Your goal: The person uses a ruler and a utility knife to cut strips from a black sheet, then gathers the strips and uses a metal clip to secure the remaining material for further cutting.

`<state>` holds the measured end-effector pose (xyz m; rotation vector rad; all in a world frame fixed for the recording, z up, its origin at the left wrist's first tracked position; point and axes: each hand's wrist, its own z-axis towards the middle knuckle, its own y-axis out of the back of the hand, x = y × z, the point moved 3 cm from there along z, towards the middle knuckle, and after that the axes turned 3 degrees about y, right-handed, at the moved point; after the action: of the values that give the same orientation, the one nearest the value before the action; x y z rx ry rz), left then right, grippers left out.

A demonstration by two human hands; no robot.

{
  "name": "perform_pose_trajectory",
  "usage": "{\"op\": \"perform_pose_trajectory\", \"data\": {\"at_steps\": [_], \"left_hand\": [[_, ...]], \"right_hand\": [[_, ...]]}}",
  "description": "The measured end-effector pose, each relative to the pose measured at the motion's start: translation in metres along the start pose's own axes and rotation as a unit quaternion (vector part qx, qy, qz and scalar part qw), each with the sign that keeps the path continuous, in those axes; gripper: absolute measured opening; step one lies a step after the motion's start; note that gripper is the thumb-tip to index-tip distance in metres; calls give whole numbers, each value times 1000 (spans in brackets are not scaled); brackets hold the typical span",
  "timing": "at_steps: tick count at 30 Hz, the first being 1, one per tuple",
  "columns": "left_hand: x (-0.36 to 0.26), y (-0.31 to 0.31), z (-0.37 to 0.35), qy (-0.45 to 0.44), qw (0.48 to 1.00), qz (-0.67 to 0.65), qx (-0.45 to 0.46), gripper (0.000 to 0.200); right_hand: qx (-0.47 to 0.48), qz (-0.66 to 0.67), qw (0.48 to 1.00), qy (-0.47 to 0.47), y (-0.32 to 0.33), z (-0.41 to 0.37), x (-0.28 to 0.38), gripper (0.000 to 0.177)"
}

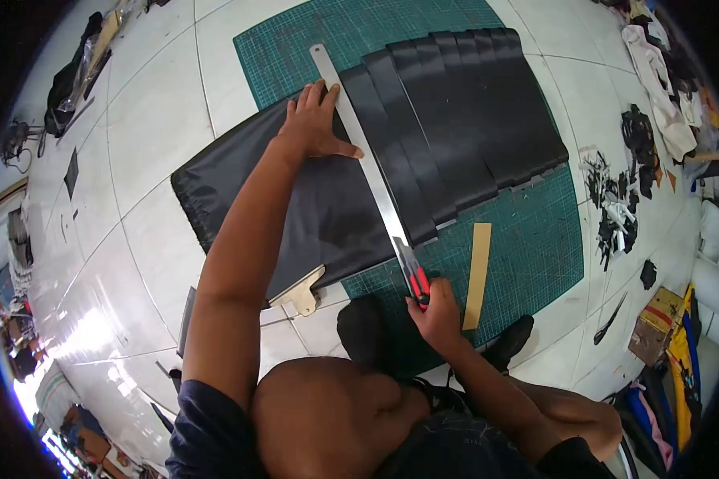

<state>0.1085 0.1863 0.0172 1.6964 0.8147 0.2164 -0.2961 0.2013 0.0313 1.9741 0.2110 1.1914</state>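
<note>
Black sheet material [327, 207] lies over a green cutting mat [527, 255]. Across it runs a long metal ruler [369, 164], slanting from upper left to lower right. My left hand [311, 120] presses down with spread fingers, its fingertips and thumb on the ruler. Near the ruler's lower end, my right hand [438, 315] is closed round a red and black utility knife [419, 286]. The blade points up along the ruler's edge. Several overlapping black strips [455, 120] lie to the right of the ruler.
A tan strip [478, 275] rests on the mat beside my right hand. A metal clip [302, 294] sits at the sheet's lower edge. My feet [361, 329] are at the mat's near side. Black and white scraps [615, 207] lie on the tiled floor [148, 168] at right.
</note>
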Motion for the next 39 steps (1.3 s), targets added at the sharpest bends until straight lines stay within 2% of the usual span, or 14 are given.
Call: {"op": "perform_pose_trajectory", "data": {"at_steps": [6,12,15,17,20,22,23,29,32,35,38,39], "left_hand": [[25,-1,-4,-3,991,-131,-6,133],[28,2,-12,-3,989,-148,-21,120],[26,2,-13,-9,990,-133,-39,117],[26,0,-15,-5,993,-104,-53,117],[22,2,-19,12,998,-18,-65,117],[13,15,-26,34,996,55,-58,117],[16,13,-27,33,997,37,-58,118],[31,0,-20,4,998,-36,-48,124],[31,3,-22,3,998,-50,-41,127],[38,-9,-18,2,995,-59,-74,132],[32,-3,-22,13,997,-46,-61,135],[31,-3,-22,20,998,-41,-51,136]], "right_hand": [[15,9,999,41,-11,-7,11,40],[81,51,995,4,-13,-6,5,39],[-19,76,994,-81,16,3,-8,42],[-141,16,981,-135,49,22,-15,44],[-179,-111,968,-136,72,29,-57,46],[-137,-124,966,-178,78,32,-64,45],[-114,-131,965,-199,79,34,-67,45],[-126,82,956,-250,73,29,-79,42],[-147,125,963,-189,68,20,-98,42],[-209,185,944,-174,86,22,-85,40],[-253,202,935,-145,120,53,-28,40],[-243,219,935,-138,124,68,-11,40]]}}
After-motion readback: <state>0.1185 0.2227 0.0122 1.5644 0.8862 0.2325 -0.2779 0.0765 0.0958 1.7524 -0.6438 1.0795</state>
